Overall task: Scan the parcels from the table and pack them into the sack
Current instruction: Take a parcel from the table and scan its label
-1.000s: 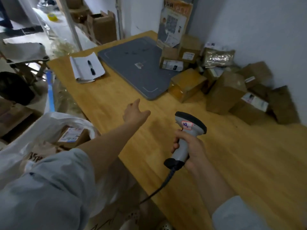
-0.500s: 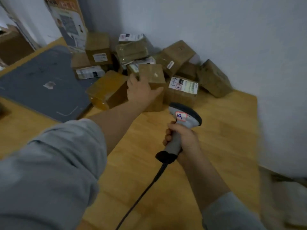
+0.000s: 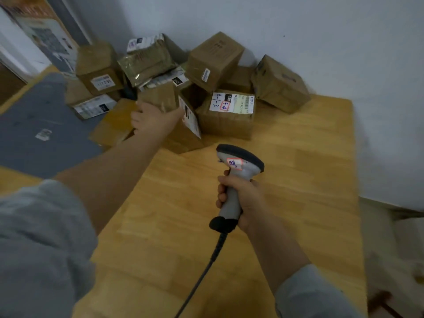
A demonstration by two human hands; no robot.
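I see a plain pale grey wall (image 3: pixel 321 42) running behind a wooden table (image 3: pixel 298 180) of light, banded grain. A dark grey mat (image 3: pixel 34 134) lies on the table's left part. A printed board (image 3: pixel 43 35) stands in the far left corner. The light is soft and even.

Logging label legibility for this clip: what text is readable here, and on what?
"4-1-3" (handwritten) and "15H": white label on the front carton.
"010": black tag in the pile behind.
Too blurred: side label of the held carton in the left hand; stacked carton's label; sticker on the barcode scanner.
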